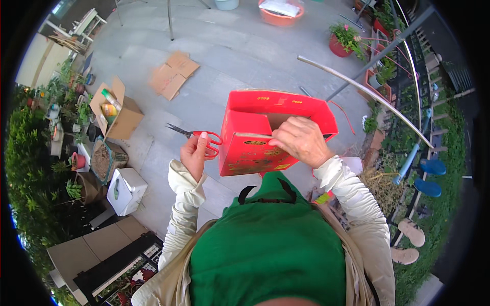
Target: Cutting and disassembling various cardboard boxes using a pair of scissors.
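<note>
The left hand (194, 153) is closing around the red handles of a pair of scissors (198, 135), fingers curled through and over the loops, and the dark blades are pointing away to the left over the grey paved floor (229, 56); whether the blades are parted or together is hard to make out. The right hand (301, 140) is gripping the near wall of an open red cardboard box (278, 109), fingers bent over its top edge with the fingertips going inside, so they are partly hidden. The box is being held up in front of the chest, just beside the scissors, its open top facing the camera and a brown inner flap showing. Its lower edge is being covered by a green apron (268, 245), which is also hiding everything below the hands. Both arms are wearing pale long sleeves. Further off on the floor, a flattened piece of brown cardboard (173, 74) is lying well apart from the hands, and an open brown carton (117, 109) with bottles in it is standing near potted plants at the left. A white box (127, 188) is sitting nearer the left elbow. An orange basin (280, 13) is being cut off by the top edge, and sandals (411, 232) are lying on the grass at the right.
</note>
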`<action>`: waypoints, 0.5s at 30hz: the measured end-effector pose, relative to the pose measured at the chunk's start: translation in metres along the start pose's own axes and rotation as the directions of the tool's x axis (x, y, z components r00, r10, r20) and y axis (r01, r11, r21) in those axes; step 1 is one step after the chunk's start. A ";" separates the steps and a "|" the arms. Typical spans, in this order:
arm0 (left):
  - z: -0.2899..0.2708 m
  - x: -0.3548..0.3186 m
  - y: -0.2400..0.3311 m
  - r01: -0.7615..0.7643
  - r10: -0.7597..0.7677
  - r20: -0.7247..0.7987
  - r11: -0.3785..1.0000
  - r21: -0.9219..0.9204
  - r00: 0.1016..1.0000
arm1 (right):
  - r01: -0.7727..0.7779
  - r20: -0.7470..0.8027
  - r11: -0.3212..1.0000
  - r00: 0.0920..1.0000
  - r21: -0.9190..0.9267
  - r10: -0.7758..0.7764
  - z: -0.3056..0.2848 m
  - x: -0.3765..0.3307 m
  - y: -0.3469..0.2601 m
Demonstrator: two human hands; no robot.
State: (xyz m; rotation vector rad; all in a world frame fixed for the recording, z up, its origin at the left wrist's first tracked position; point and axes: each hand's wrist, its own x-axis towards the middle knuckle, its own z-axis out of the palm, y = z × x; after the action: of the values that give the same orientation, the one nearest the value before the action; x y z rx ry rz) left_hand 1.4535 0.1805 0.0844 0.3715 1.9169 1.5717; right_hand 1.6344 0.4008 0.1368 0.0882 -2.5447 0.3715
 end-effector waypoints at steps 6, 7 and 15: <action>0.008 0.090 0.054 0.178 -0.179 -0.023 0.948 0.263 0.984 | 0.175 0.046 0.963 0.981 0.204 -0.188 0.045 0.071 0.060; 0.008 0.103 0.058 0.185 -0.181 -0.042 0.948 0.259 0.983 | 0.189 0.063 0.958 0.976 0.218 -0.207 0.053 0.083 0.068; -0.042 0.183 0.036 0.288 -0.283 -0.067 0.887 0.360 0.957 | 0.447 0.172 0.833 0.838 0.326 -0.517 0.104 0.185 0.107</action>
State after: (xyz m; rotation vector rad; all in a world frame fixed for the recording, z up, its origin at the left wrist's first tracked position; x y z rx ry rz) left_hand 1.2818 0.2624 0.0700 0.2174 2.1642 1.0266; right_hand 1.4098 0.4771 0.1271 0.9310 -2.5750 0.5295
